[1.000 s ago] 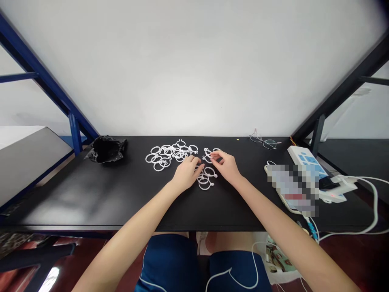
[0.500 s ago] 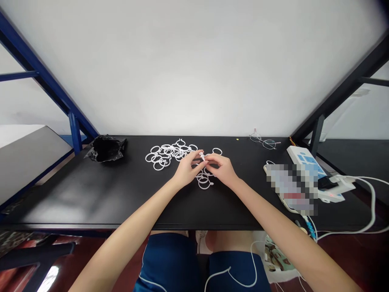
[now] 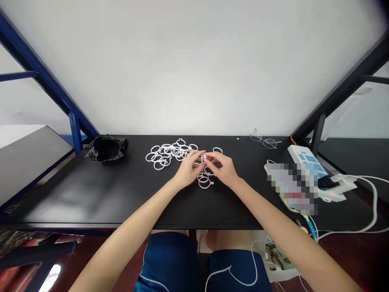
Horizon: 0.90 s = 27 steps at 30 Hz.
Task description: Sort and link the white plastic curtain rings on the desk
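Above the middle of the black desk, my left hand [image 3: 189,168] and my right hand [image 3: 224,165] meet fingertip to fingertip. Between them they pinch a small white plastic ring [image 3: 203,157], partly covered by my fingers. Several more white rings [image 3: 205,183] lie on the desk just below my fingers, and another ring [image 3: 217,150] shows beyond my right fingers. Left of my left hand spreads a loose pile of white rings [image 3: 165,153], each with a small knob or clip at its edge.
A crumpled black plastic bag [image 3: 107,149] stands open at the left. Eyeglasses [image 3: 263,140] lie at the back right. A blurred-out phone [image 3: 288,188] rests near a white power strip [image 3: 306,160] with plugged-in cables. A white wall [image 3: 194,81] rises behind the desk.
The held ring has turned between my fingers and now looks shorter and more hidden. My right fingers have shifted slightly; the piles look the same.
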Motion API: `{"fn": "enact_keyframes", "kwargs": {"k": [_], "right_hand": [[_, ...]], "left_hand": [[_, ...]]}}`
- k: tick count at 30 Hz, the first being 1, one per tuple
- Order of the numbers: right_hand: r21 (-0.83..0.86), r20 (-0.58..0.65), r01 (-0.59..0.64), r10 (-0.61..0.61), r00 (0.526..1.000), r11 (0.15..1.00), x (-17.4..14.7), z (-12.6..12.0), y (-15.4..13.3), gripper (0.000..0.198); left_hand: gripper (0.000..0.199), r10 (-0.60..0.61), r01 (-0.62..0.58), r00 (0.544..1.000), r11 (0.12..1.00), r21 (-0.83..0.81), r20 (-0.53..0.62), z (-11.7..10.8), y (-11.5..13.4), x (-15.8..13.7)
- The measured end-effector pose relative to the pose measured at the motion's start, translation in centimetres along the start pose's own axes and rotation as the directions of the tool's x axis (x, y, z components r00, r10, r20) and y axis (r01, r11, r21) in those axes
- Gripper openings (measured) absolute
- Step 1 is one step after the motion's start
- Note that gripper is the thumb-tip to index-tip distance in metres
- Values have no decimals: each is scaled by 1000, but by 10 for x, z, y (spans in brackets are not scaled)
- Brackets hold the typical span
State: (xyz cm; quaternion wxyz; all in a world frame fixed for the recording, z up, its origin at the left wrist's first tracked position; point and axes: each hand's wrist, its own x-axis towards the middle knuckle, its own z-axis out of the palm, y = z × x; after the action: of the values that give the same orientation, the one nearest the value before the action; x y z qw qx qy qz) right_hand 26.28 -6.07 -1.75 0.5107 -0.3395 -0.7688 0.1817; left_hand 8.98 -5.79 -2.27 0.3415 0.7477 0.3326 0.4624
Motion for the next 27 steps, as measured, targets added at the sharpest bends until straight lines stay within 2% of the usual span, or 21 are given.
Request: {"fn": "enact_keyframes", "kwargs": {"k": [6,12,19,27], "right_hand": [[-103,-66,20,-27,997,994,1,-2,1,13],[-57,-101,-57,51,994,997,1,-2,3,14],[-36,-82,-103,99,992,994,0,-3,5,16],[-54,-75,-70,66,995,996,0,-4,3,11]], "left_hand": [[33,22,-26,999,990,142,25,-2,4,-1],[32,29,-44,997,978,205,76,-3,8,0],[33,49,-67,995,973,221,85,-4,9,-1],[33,34,-54,995,974,220,97,-6,8,-1]]}}
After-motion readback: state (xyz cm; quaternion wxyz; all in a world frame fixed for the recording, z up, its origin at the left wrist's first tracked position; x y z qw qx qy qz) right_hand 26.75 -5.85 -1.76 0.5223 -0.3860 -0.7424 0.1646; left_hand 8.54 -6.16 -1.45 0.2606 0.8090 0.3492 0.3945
